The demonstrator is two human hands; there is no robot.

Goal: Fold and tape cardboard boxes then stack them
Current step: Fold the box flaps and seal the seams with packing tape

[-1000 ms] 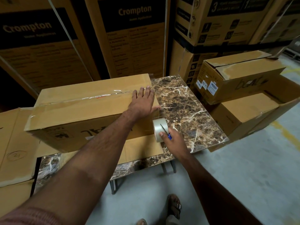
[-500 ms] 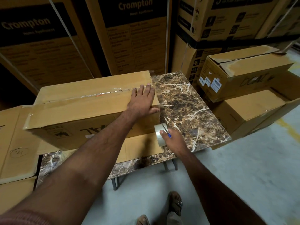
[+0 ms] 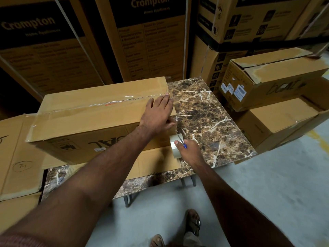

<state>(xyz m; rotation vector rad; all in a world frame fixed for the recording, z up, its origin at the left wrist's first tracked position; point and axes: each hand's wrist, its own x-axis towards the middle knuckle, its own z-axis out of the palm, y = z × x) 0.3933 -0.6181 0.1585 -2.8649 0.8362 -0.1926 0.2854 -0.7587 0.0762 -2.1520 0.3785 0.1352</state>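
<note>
Taping step: flat left hand (image 3: 157,115) presses the box (image 3: 99,111) while the right hand (image 3: 189,150) grips tape (image 3: 175,146), ready to cut.

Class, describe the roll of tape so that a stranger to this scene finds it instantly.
Start at the brown marble-patterned table. At its near edge, beside the long tan cardboard box, the right hand grips a clear tape roll with a blue-handled cutter. It is the only round, pale thing among the cartons.

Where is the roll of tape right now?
In the head view, the roll of tape is gripped in the right hand, just right of the cardboard box on the marble table, below the left hand.
</note>
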